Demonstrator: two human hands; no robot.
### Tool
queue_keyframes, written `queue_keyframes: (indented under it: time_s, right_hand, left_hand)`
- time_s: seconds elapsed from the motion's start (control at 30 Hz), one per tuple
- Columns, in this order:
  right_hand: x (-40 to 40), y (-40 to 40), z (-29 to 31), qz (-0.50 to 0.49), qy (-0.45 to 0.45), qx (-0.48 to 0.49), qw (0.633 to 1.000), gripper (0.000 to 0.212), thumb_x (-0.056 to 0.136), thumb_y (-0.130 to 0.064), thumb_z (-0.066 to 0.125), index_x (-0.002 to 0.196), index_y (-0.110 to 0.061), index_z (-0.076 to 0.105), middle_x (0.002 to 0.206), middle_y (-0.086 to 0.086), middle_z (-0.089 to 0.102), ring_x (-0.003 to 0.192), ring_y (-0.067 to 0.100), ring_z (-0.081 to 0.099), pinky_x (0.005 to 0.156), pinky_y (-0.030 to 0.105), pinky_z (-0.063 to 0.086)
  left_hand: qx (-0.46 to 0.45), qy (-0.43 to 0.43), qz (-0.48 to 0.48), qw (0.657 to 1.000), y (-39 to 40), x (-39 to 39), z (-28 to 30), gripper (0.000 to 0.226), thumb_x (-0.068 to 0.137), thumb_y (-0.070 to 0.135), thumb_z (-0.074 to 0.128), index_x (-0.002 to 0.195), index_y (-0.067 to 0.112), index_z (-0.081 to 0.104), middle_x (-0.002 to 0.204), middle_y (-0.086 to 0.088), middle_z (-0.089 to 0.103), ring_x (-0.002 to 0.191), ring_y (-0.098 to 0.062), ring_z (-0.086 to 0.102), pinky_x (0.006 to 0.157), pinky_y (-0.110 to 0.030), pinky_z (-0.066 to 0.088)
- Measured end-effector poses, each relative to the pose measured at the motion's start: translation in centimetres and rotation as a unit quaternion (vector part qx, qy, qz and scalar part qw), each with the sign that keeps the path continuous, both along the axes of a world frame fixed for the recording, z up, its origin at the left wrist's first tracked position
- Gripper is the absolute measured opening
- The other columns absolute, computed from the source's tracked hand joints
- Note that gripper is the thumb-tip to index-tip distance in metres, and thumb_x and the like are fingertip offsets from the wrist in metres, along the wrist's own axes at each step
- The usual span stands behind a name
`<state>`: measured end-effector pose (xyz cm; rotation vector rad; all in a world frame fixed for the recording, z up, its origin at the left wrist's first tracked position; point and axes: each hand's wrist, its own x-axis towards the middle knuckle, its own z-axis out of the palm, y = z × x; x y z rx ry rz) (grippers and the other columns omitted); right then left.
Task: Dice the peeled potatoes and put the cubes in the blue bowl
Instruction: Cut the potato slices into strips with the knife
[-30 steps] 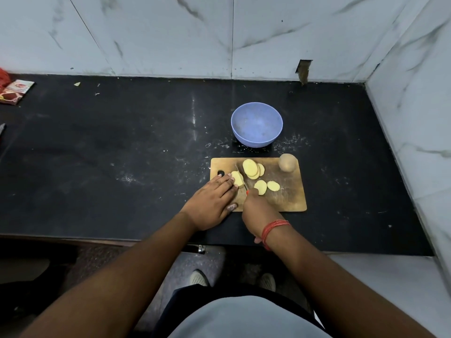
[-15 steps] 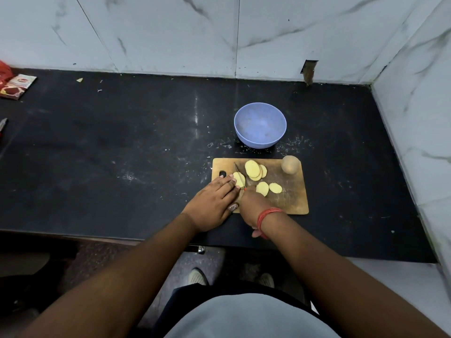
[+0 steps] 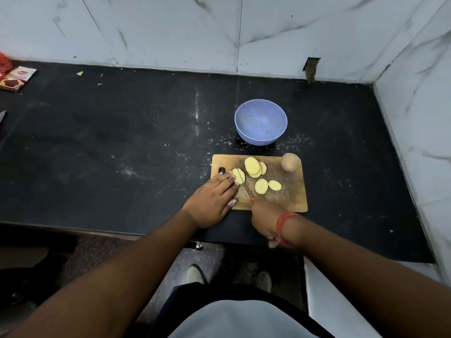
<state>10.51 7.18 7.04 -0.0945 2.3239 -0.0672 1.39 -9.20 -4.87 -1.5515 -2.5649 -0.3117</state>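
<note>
A wooden cutting board (image 3: 290, 198) lies on the black counter. On it are several yellow potato slices: a stack (image 3: 253, 167), two loose ones (image 3: 261, 186), and one slice (image 3: 238, 176) under my left fingertips. My left hand (image 3: 212, 198) lies flat and presses that slice down. My right hand (image 3: 266, 220) grips a red-handled knife (image 3: 245, 185), its thin blade lying across the held slice. A whole potato (image 3: 290, 162) stands at the board's far right corner. The blue bowl (image 3: 260, 121) sits empty just behind the board.
Marble walls close off the counter at the back and right. A red and white packet (image 3: 15, 78) lies at the far left. A hole in the back wall (image 3: 310, 69) is beyond the bowl. The counter's front edge runs just under my wrists.
My right hand has drawn back toward me along the board, pulling the knife blade through the slice. The left hand stays on the slice. The view has shifted slightly.
</note>
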Motion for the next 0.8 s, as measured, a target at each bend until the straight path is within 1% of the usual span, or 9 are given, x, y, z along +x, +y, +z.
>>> queue_keyframes:
  time_s: [0.1,0.13,0.2,0.27,0.33,0.4,0.47,0.6,0.8]
  right_hand:
    - [1.9,-0.1,1.5,0.247,-0.096,0.135,0.955,0.037,0.098,-0.051,0.043,0.11,-0.02,0.059,0.095,-0.002,0.058,0.09,0.02,0.057,0.097,0.032,0.039]
    - [3.0,0.2,1.0,0.15,-0.134,0.129,0.971,0.037,0.097,-0.053,0.043,0.108,-0.02,0.057,0.09,-0.002,0.055,0.085,0.017,0.055,0.098,0.034,0.04]
    - [3.8,1.6,-2.2,-0.198,-0.092,-0.014,0.976,0.031,0.099,-0.036,0.047,0.123,-0.016,0.051,0.089,-0.003,0.049,0.065,0.005,0.046,0.068,0.011,0.043]
    - [4.2,3.1,-2.0,-0.17,-0.036,-0.031,0.984,0.027,0.085,-0.04,0.059,0.11,-0.03,0.063,0.069,-0.016,0.036,0.044,-0.002,0.012,0.034,0.008,0.014]
    - [5.6,2.6,-2.2,-0.099,0.02,0.043,0.994,0.023,0.071,-0.057,0.062,0.076,-0.035,0.064,0.053,-0.017,0.025,0.04,0.003,0.002,0.043,0.012,0.017]
    - [5.8,1.5,-1.7,-0.228,-0.011,-0.044,0.972,0.02,0.096,-0.034,0.057,0.097,-0.014,0.061,0.064,-0.007,0.047,0.051,0.002,0.037,0.067,0.016,0.035]
    - [5.1,0.9,-1.2,-0.306,0.061,-0.122,0.942,0.029,0.102,-0.015,0.041,0.128,-0.003,0.043,0.096,0.012,0.061,0.076,0.02,0.058,0.073,0.029,0.045]
    - [2.5,-0.1,-2.7,-0.296,0.099,-0.135,0.941,0.041,0.1,-0.01,0.037,0.14,-0.003,0.035,0.128,0.019,0.055,0.114,0.034,0.056,0.091,0.038,0.046]
    - [0.2,-1.6,-2.3,-0.324,0.041,-0.108,0.939,0.055,0.089,0.001,0.058,0.136,-0.007,0.03,0.12,0.021,0.057,0.097,0.037,0.063,0.043,0.034,0.049]
  left_hand:
    - [0.01,-0.005,0.011,1.0,0.0,0.4,-0.1,0.047,0.105,0.034,0.046,0.139,0.003,0.055,0.148,-0.02,0.049,0.144,-0.033,0.037,0.123,-0.044,0.024]
    - [0.011,-0.005,0.015,1.0,0.1,0.5,-0.1,0.048,0.105,0.035,0.045,0.139,0.003,0.055,0.148,-0.02,0.049,0.144,-0.032,0.037,0.123,-0.044,0.024]
    - [0.009,-0.007,0.017,1.0,0.0,0.6,-0.1,0.049,0.105,0.036,0.044,0.139,0.003,0.054,0.149,-0.02,0.049,0.144,-0.032,0.037,0.124,-0.044,0.023]
    - [0.005,-0.01,0.016,1.0,0.0,0.5,0.0,0.05,0.106,0.037,0.042,0.141,0.003,0.053,0.15,-0.02,0.048,0.145,-0.032,0.036,0.124,-0.044,0.022]
    - [-0.001,-0.015,0.016,1.0,-0.1,0.6,0.2,0.052,0.107,0.039,0.04,0.144,0.003,0.051,0.152,-0.019,0.045,0.147,-0.031,0.033,0.124,-0.043,0.021]
    - [0.0,-0.026,0.022,0.999,-0.4,0.7,0.2,0.055,0.107,0.042,0.039,0.147,0.005,0.046,0.156,-0.017,0.039,0.149,-0.03,0.029,0.125,-0.043,0.02]
    - [0.005,-0.037,0.029,0.999,-0.8,0.9,0.1,0.057,0.107,0.043,0.039,0.15,0.006,0.042,0.159,-0.015,0.035,0.152,-0.028,0.024,0.124,-0.045,0.02]
    - [-0.002,-0.036,0.035,0.999,-1.3,1.1,-0.3,0.059,0.107,0.044,0.039,0.153,0.006,0.038,0.161,-0.012,0.032,0.153,-0.026,0.019,0.124,-0.046,0.02]
    - [-0.013,-0.045,0.044,0.998,-1.5,1.2,-0.6,0.059,0.108,0.046,0.035,0.155,0.011,0.035,0.163,-0.009,0.031,0.154,-0.026,0.017,0.124,-0.047,0.019]
